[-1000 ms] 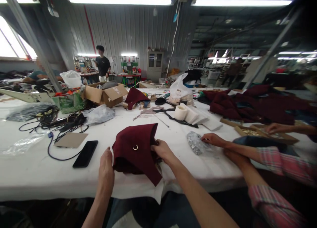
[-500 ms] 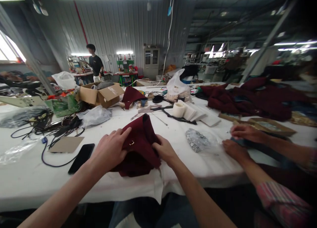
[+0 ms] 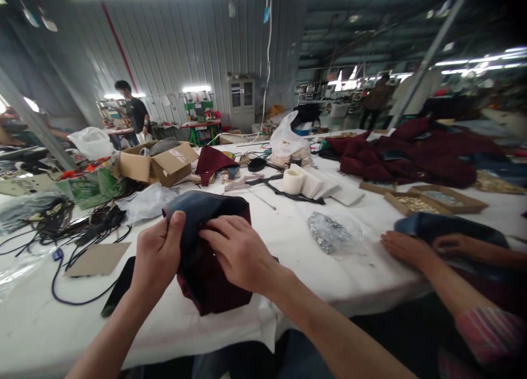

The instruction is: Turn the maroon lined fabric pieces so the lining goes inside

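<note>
A maroon fabric piece (image 3: 234,296) with a dark blue inner side (image 3: 206,203) stands on the white table in front of me, its blue face turned up. My left hand (image 3: 158,252) is closed on its left edge, thumb pointing up along the blue side. My right hand (image 3: 242,252) has its fingers bent and pressed together at the blue side near the middle; the fingertips are partly hidden. A black phone (image 3: 119,285) lies beside my left wrist.
A co-worker's hands (image 3: 407,250) handle blue and maroon cloth at the right. Nearby are a clear bag of metal bits (image 3: 327,233), small-parts boxes (image 3: 453,198), a white roll (image 3: 292,181) and a maroon cloth heap (image 3: 411,154). Black cords (image 3: 99,219) and a carton (image 3: 164,162) sit left.
The fabric piece has been turned, so its blue inner side shows instead of the maroon face with a small metal fitting. My right hand has moved from its right edge to the middle.
</note>
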`<action>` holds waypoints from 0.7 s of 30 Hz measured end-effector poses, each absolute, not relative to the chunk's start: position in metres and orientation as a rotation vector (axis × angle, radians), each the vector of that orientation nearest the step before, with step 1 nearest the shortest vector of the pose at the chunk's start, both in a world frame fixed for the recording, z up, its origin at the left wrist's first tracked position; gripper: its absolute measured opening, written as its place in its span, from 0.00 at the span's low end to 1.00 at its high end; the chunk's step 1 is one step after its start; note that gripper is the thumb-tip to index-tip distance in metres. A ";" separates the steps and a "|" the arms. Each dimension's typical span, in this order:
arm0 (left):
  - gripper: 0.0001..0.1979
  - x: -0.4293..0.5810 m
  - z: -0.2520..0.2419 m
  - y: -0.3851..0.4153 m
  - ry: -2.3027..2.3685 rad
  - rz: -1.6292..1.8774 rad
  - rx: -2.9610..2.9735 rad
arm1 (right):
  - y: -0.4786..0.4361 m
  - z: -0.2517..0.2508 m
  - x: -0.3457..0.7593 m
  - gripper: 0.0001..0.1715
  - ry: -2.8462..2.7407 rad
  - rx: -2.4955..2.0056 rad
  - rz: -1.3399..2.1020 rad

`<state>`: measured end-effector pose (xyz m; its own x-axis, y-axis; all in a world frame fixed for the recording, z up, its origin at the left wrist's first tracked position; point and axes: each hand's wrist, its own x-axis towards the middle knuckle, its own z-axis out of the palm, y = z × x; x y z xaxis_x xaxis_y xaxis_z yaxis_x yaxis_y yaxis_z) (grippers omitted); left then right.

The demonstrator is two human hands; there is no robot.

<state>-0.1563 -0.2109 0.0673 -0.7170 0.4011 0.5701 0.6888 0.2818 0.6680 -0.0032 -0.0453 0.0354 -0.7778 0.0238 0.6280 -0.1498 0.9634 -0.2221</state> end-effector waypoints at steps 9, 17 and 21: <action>0.34 -0.163 0.062 -0.201 -2.376 -1.483 -0.793 | -0.006 0.012 -0.052 0.48 -2.708 0.250 0.098; 0.32 -0.153 0.056 -0.194 -2.291 -1.297 -0.754 | 0.007 0.010 -0.039 0.30 -2.831 0.160 0.423; 0.32 -0.155 0.049 -0.191 -2.327 -1.261 -0.766 | 0.004 0.033 -0.011 0.40 -2.898 0.191 0.873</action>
<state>-0.1548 -0.1908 0.0495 -0.7774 0.2803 0.5631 0.6248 0.4478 0.6396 -0.0111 0.0040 0.0327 -0.9861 -0.0886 0.1403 -0.1514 0.8267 -0.5419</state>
